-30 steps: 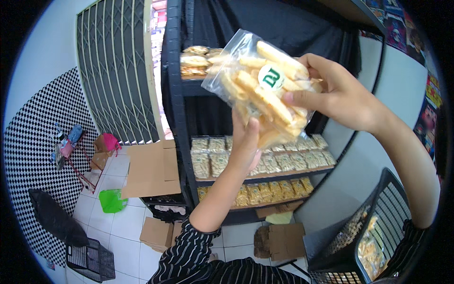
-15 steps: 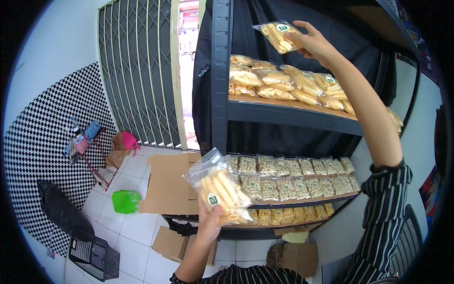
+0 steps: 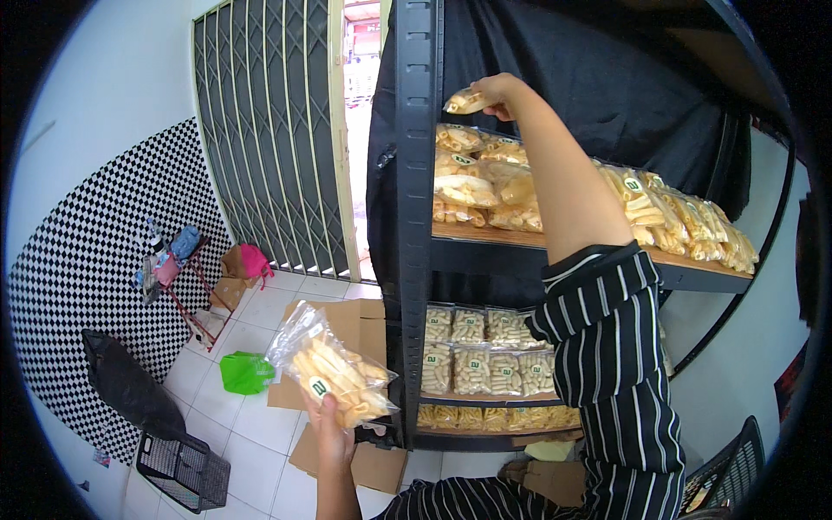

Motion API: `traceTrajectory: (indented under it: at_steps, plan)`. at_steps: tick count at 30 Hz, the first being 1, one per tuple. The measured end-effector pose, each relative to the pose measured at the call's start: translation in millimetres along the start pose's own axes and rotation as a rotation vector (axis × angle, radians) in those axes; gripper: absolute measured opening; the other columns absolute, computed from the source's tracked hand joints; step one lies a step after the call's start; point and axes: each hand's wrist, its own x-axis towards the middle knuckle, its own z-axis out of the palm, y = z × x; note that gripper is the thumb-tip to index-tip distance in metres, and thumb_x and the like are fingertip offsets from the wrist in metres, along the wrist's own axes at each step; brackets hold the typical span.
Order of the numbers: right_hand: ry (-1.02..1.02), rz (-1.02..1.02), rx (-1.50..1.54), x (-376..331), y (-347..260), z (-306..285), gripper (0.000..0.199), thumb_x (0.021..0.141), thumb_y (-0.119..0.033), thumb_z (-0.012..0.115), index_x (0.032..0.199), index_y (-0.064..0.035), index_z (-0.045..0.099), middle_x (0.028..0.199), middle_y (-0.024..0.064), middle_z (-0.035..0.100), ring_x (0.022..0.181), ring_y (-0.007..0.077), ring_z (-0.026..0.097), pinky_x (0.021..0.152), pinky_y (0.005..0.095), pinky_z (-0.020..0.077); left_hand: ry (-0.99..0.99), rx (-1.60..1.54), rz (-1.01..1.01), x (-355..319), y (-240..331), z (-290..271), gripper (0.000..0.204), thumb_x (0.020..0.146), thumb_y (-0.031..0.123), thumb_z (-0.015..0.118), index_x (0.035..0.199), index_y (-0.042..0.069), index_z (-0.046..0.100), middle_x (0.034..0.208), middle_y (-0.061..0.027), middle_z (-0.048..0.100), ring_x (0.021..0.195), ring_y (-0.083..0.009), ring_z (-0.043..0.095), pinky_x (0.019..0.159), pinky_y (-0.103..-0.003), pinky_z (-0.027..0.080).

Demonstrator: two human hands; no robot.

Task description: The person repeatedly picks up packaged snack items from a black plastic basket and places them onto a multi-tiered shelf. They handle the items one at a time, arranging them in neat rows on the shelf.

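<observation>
Snack bag, clear plastic full of pale yellow sticks with a small round green-and-white label, sits gripped from below in our left hand, low beside the black shelf post. Our right hand pinches a second such bag above the heap of bags on the upper wooden shelf. So we hold two bags, one in each hand. Lower shelves carry rows of smaller packets. Flattened cardboard and a green bag lie on the tiled floor.

clear snack bag low, green-white label | second bag top shelf
</observation>
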Motion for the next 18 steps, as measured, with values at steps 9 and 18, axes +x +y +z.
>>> traceTrajectory:
  at_steps: [9,18]
  plan:
    - [-0.165,-0.013,0.096,13.7,8.4,15.1,0.022,0.083,-0.024,0.047,0.091,-0.0048,0.052,0.077,0.0056,0.056,0.06,0.0125,0.055,0.048,0.0236,0.0399,0.078,0.164,0.082,1.4,18.4,-16.0,0.059,0.085,0.034,0.042,0.13,0.007,0.013,0.126,-0.0128,0.031,0.112,-0.0262,0.038,0.09,-0.039,0.035]
    - [-0.166,0.021,0.335,18.6,13.9,18.5,0.018,0.082,-0.016,0.044,0.089,-0.0005,0.053,0.08,0.0109,0.058,0.055,0.0146,0.059,0.051,0.0233,0.0512,0.08,0.059,0.064,9.9,17.0,-21.2,0.064,0.082,0.024,0.05,0.131,0.007,0.011,0.126,-0.0137,0.03,0.114,-0.0259,0.036,0.092,-0.038,0.035]
